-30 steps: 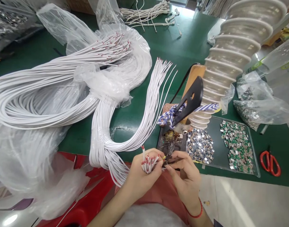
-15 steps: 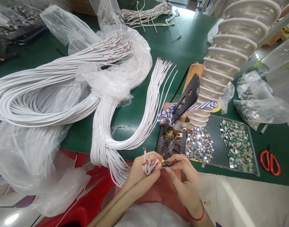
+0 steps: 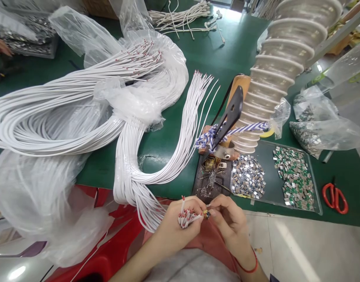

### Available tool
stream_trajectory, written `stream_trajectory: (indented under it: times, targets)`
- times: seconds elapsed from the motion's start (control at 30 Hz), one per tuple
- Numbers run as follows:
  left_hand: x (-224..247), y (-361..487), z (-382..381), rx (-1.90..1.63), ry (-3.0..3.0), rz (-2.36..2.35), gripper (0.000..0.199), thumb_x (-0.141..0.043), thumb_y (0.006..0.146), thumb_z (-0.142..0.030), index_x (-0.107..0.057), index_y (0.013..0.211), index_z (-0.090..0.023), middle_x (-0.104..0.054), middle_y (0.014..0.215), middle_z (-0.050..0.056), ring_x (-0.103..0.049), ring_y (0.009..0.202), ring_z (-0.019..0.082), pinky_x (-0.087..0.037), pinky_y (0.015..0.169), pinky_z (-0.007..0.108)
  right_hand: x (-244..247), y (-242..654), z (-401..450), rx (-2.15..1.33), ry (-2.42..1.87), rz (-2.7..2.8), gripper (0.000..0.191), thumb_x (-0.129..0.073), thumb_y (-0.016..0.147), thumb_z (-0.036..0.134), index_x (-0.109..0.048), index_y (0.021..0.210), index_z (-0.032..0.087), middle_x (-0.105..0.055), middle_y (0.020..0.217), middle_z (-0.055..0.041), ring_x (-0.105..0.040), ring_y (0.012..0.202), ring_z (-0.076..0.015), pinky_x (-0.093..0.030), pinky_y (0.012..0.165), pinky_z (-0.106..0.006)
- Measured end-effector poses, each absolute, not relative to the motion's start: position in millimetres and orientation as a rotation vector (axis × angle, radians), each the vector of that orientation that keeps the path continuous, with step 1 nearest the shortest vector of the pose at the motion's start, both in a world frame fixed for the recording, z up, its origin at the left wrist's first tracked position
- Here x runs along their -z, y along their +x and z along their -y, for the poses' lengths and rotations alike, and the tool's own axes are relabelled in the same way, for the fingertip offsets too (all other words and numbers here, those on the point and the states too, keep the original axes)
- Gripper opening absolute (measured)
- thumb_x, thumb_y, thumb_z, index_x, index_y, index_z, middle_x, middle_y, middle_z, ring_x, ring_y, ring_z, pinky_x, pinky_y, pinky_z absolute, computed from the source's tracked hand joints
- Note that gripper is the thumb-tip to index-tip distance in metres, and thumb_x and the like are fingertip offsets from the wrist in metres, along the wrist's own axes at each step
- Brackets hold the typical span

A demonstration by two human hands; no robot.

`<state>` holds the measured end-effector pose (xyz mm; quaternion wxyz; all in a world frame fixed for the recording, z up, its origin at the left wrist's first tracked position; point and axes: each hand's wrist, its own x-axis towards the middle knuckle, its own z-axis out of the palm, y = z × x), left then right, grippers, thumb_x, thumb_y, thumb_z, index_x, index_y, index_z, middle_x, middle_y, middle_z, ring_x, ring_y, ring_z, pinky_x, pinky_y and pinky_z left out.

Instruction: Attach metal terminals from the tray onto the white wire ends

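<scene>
Head view (clock: 12 = top of frame, dirs. from centre).

1. L. hand (image 3: 175, 221), 6 o'clock. Fingers curled tight, thumb pressed over; grips the wire bundle.

2. Wire bundle (image 3: 186, 219), at 6 o'clock, inside L. hand. White, red-tipped ends stick out above the thumb, aimed approx. 12–1 o'clock; one end stands higher than the rest, pt'g 12. Long axis of remainder hidden by the hand.

3. End piece (image 3: 207, 214), sm., yellow & dark, approx. 5 o'clock, betw. both hands' fingertips. Juts from L. thumb twd 3; long axis approx. 9–3. Detail too sm. to read.

4. R. hand (image 3: 231, 221), 5 o'clock. Fingers bent, thumb & forefinger drawn close tog. beside end piece; pinch or mere touch, can't tell. Red band (image 3: 251, 267) on wrist.

5. Dark work tray (image 3: 199, 190), just twd 12 from hands, w/ sm. metal bits.

6. Silver shells (image 3: 247, 176), piled, 4 o'clock; green-&-silver pcs. (image 3: 296, 176), heaped, betw. 3 & 4.

7. Scissors (image 3: 335, 197), red-handled, betw. 3 & 4, beyond the heap; handles twd 6.

8. Ribbed hose (image 3: 274, 74), 2 o'clock, slanting dn. twd shells.

9. Long white wires (image 3: 35, 133), looped, 9 o'clock, partly in plastic.

10. Co-worker's hand (image 3: 0, 46), 10 o'clock, cut by frame edge.
</scene>
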<state>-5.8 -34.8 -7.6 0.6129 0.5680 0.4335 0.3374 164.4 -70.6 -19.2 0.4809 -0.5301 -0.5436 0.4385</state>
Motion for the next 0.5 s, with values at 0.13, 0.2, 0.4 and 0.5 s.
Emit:
stream_trajectory:
  times: [0.13, 0.2, 0.4, 0.5]
  targets:
    - [8, -8, 35, -0.812, 1.256, -0.939, 0.017, -0.06, 0.082, -0.01, -0.064, 0.07, -0.02, -0.073, 0.082, 0.003, -0.067, 0.073, 0.016, -0.05, 0.068, 0.024, 22, 164, 68, -1.082, -1.206, 1.325, 0.012, -0.062, 0.103, 0.03, -0.069, 0.095, 0.025, -0.064, 0.075, 0.0017, -0.058, 0.062, -0.0133, -0.049, 0.055, -0.022]
    - [8, -9, 36, -0.797, 1.224, -0.92, 0.017, -0.062, 0.087, -0.012, -0.067, 0.072, -0.019, -0.073, 0.085, 0.004, -0.068, 0.077, 0.017, -0.052, 0.072, 0.025, 22, 166, 67, -1.069, -1.21, 1.341, 0.012, -0.062, 0.103, 0.029, -0.07, 0.096, 0.024, -0.065, 0.076, 0.0009, -0.06, 0.063, -0.014, -0.05, 0.056, -0.023]
    - [13, -13, 41, -0.835, 1.135, -0.933, 0.026, -0.064, 0.1, -0.032, -0.08, 0.085, -0.02, -0.078, 0.1, 0.008, -0.071, 0.073, 0.016, -0.057, 0.073, 0.026, 14, 180, 70, -0.972, -1.224, 1.435, 0.011, -0.061, 0.102, 0.021, -0.071, 0.101, 0.024, -0.071, 0.081, -0.0018, -0.068, 0.072, -0.0165, -0.055, 0.062, -0.024]
    - [20, -14, 41, -0.977, 1.19, -0.995, 0.031, -0.067, 0.1, -0.039, -0.083, 0.083, -0.019, -0.08, 0.093, 0.009, -0.075, 0.092, 0.021, -0.058, 0.086, 0.028, 13, 192, 74, -0.848, -1.283, 1.433, 0.014, -0.061, 0.101, 0.017, -0.072, 0.103, 0.025, -0.074, 0.087, -0.0021, -0.07, 0.077, -0.0162, -0.057, 0.067, -0.024]
